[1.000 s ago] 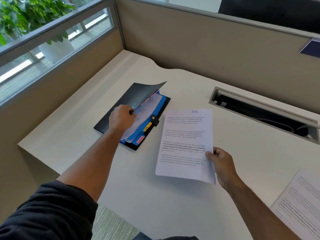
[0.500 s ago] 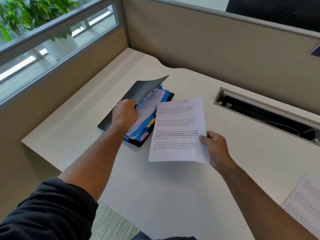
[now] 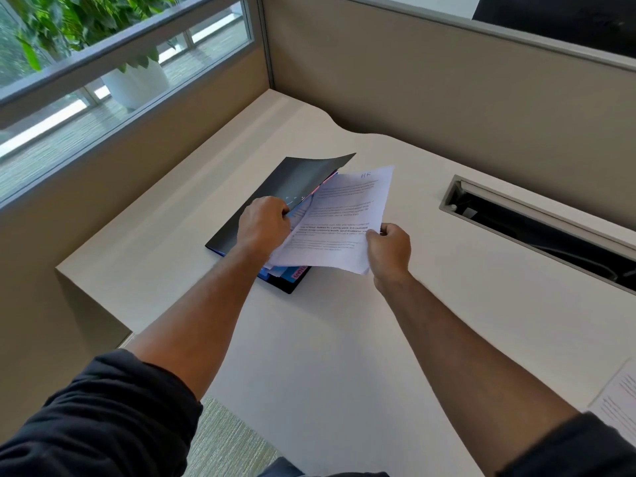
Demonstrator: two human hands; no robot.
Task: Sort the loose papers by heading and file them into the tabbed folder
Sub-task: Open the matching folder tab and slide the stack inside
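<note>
far left, behind glass: potted plant [image 3: 86, 25] in a white pot, outside the window [image 3: 120, 80]. tan partition wall [image 3: 447, 91] runs along the back and left of the counter [image 3: 327, 356].

left sleeve [image 3: 96, 418] dark, forearm bare, reaching toward the counter's middle. left hand [image 3: 263, 223] sits on the tabbed folder [image 3: 275, 191], fingers curled around the edge of the black front cover and the inner leaves, holding the cover lifted so its far corner curls upward. folder lies flat on the counter, near the back left, angled. blue dividers show at its near end, with a red tab [image 3: 298, 273] poking out (lettering too blurred to read).

just right of the left hand: white printed sheet [image 3: 344, 222], "hr" handwritten at its top. its left edge meets the folder's opening, beside the lifted cover; how far it is inside i cannot tell. the sheet overlies the folder's right half, tilted, its near right corner off the folder.

right hand [image 3: 390, 251] pinches the sheet's right edge, thumb on top, fingers curled beneath.

further right: a recessed cable slot [image 3: 533, 228] in the counter, dark inside. bottom right corner: another printed paper [image 3: 619, 404] lying on the counter, partly cut off by the frame, well apart from the folder.
</note>
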